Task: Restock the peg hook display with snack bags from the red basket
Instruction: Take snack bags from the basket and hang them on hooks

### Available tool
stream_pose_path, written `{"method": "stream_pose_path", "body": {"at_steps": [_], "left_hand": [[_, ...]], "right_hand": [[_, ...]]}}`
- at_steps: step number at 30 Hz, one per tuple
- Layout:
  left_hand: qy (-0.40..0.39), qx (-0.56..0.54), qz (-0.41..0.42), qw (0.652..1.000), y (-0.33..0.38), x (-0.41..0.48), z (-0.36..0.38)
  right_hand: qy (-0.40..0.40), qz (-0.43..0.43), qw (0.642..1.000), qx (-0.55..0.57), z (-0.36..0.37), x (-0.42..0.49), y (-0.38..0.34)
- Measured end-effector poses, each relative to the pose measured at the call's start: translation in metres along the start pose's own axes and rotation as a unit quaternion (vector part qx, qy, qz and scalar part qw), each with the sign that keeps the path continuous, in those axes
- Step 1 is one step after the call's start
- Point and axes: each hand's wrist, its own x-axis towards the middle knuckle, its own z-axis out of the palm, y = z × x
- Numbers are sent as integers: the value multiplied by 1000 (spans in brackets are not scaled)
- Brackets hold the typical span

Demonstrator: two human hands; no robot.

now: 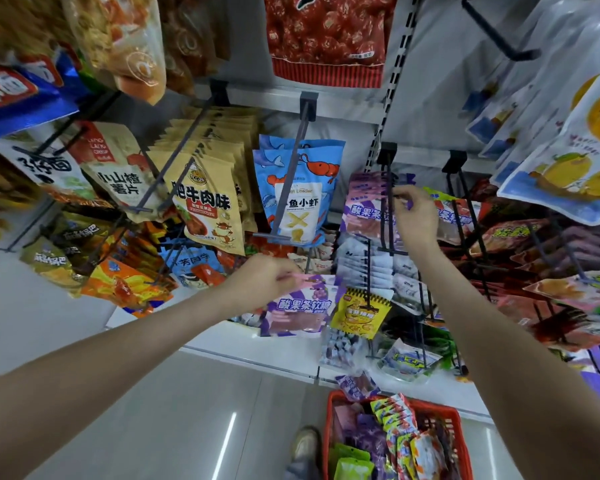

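Head view: the left hand [267, 280] is in front of the display, at the middle of the picture. Its thumb and fingers [286, 276] are closed in a pinch on the top edge of a purple snack bag [300, 308]. The bag is a flat rectangle of glossy plastic film, with purple and white stripes, a pink lower part and a small picture of grapes. It hangs down from the pinch, so its long axis is close to vertical, a little tilted. Its printed face is turned to the camera and its top edge points up and left into the hand.

The right hand [416, 216] is higher and to the right, at a peg hook [390, 209] made of thin dark metal wire. A row of the same purple bags [362, 202] hangs on this hook. The fingertips [400, 194] are curled close together at the wire, but I cannot tell if they pinch the wire, a bag, or only touch.

Below, on the shiny grey tiled floor [187, 410], stands the red basket [456, 441] of plastic mesh. It holds a loose pile of small bags in purple, yellow and green.
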Motion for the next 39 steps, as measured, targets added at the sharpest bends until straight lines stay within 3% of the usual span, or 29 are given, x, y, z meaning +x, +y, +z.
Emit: {"method": "stream_pose_path", "body": {"at_steps": [2, 4, 5, 7, 10, 14, 23, 27, 31, 35, 39], "left_hand": [[26, -37, -43, 998, 4, 4, 4], [44, -89, -69, 993, 11, 8, 10], [48, -113, -79, 989, 16, 10, 12], [50, -140, -92, 985, 27, 14, 17], [44, -158, -94, 982, 44, 20, 22], [19, -199, -90, 976, 66, 26, 30], [21, -257, -95, 961, 89, 28, 42], [48, -122, -78, 988, 72, 26, 29], [-29, 58, -30, 997, 42, 19, 16], [-85, 73, 0, 994, 24, 13, 12], [-157, 55, -1, 986, 18, 12, 9]], "right_hand": [[32, -31, 998, -49, -7, -18, 2], [64, -36, 997, -25, -17, -50, 6], [43, -17, 998, 33, -22, -70, 8], [-78, 33, 985, 150, -31, -108, 6], [-211, -14, 971, 112, -38, -143, 6], [-184, -75, 980, -26, -45, -145, 5], [-198, -14, 980, 18, -69, -127, 17], [-176, 3, 984, 18, -75, -104, 17], [-181, -31, 983, 28, -64, -87, 4], [-162, -54, 985, 23, -46, -78, -2], [-145, -19, 989, 33, -35, -74, 3]]}}
